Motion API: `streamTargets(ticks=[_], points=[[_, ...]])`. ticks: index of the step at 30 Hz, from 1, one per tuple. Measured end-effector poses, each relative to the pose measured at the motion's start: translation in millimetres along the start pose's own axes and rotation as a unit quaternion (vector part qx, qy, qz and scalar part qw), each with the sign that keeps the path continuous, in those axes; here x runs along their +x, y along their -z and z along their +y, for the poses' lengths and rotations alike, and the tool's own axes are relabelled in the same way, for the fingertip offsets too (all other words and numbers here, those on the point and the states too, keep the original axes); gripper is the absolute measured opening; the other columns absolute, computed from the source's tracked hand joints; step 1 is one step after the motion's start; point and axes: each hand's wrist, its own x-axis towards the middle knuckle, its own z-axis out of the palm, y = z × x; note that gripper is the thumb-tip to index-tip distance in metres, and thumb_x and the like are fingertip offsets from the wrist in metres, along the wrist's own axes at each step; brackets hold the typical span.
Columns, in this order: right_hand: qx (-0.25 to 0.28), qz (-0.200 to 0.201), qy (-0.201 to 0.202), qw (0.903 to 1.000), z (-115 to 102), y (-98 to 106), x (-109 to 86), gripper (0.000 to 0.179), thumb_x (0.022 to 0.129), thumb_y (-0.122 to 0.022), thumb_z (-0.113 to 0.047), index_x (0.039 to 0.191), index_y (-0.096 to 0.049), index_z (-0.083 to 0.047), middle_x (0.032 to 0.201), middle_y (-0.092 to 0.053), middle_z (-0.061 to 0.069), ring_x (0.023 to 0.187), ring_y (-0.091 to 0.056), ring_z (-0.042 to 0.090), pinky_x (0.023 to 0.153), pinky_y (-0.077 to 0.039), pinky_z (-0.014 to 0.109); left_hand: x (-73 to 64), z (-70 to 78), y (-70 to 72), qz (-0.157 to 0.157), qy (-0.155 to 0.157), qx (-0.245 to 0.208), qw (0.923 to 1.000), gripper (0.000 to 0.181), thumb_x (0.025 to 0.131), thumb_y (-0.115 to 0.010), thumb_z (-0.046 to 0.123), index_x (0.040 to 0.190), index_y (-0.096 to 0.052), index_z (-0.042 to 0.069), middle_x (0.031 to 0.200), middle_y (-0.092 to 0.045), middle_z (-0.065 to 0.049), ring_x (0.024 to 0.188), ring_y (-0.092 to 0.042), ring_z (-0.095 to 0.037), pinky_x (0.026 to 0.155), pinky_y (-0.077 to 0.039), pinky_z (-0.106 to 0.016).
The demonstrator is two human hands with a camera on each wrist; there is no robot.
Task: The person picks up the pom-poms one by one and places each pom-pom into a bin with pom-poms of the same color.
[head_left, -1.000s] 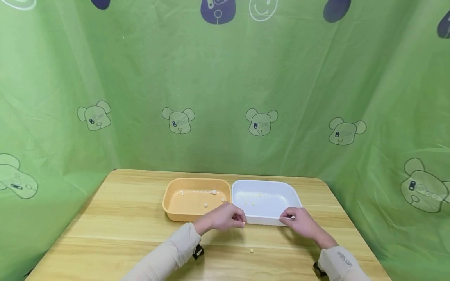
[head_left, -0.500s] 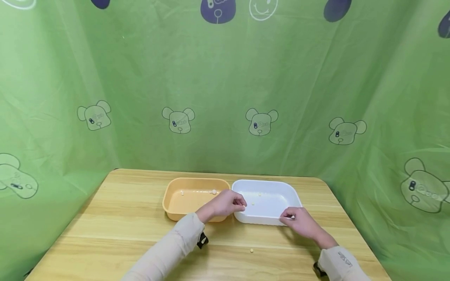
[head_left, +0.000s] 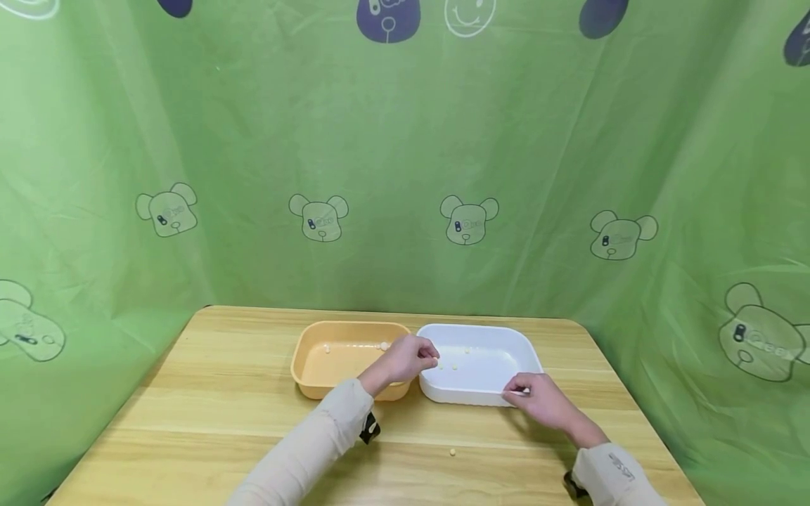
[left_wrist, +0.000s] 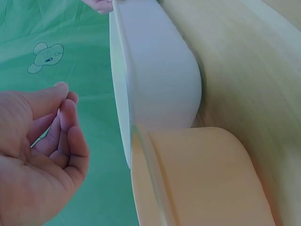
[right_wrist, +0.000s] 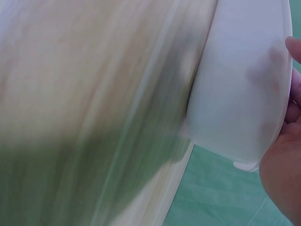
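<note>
In the head view, my left hand (head_left: 408, 357) is above the side where the orange tray (head_left: 304, 383) meets the white tray (head_left: 468, 395). Thumb and fingertips pinch a tiny pale yellow ball, mostly covered by the fingers; in the left wrist view the pinching fingertips (left_wrist: 66, 92) hide it. My right hand (head_left: 543, 402) grips the white tray's rim at its near right corner, thumb outside, as the right wrist view also shows. Several small yellow balls (head_left: 454, 366) lie inside the white tray. Whitish balls (head_left: 383, 346) of differing size sit in the orange one.
One more small yellow ball (head_left: 452, 452) lies on the wooden table (head_left: 190, 422) in front of the trays. A green curtain (head_left: 392, 274) with bear prints hangs behind the table and along both sides.
My left hand has risen from in front of the trays, moving away from me to over their shared edge, the tiny ball still pinched. My right hand keeps its grip on the white tray.
</note>
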Motion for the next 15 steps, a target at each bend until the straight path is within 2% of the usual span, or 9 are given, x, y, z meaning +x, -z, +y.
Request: streamTargets(ticks=[7, 15], points=[[0.006, 0.003, 0.0, 1.0, -3.3, 1.6, 0.4, 0.009, 0.085, -0.07, -0.019, 0.077, -0.068, -0.02, 0.077, -0.061, -0.014, 0.074, -0.056, 0.006, 0.071, -0.048, 0.03, 10.9, 3.4, 5.4, 0.021, 0.01, 0.011, 0.9997, 0.009, 0.088, -0.066, 0.007, 0.094, -0.069, 0.002, 0.08, -0.064, 0.001, 0.075, -0.058, -0.01, 0.069, -0.047, -0.02], [0.009, -0.003, -0.007, 0.9999, -3.1, 1.7, 0.7, 0.009, 0.086, -0.07, -0.019, 0.077, -0.068, -0.02, 0.077, -0.061, -0.013, 0.075, -0.056, 0.007, 0.072, -0.048, 0.031, 24.7, 7.2, 9.0, 0.027, 0.031, 0.008, 0.9991, 0.011, 0.084, -0.067, 0.006, 0.094, -0.07, 0.002, 0.078, -0.063, 0.001, 0.073, -0.057, -0.01, 0.065, -0.047, -0.02]])
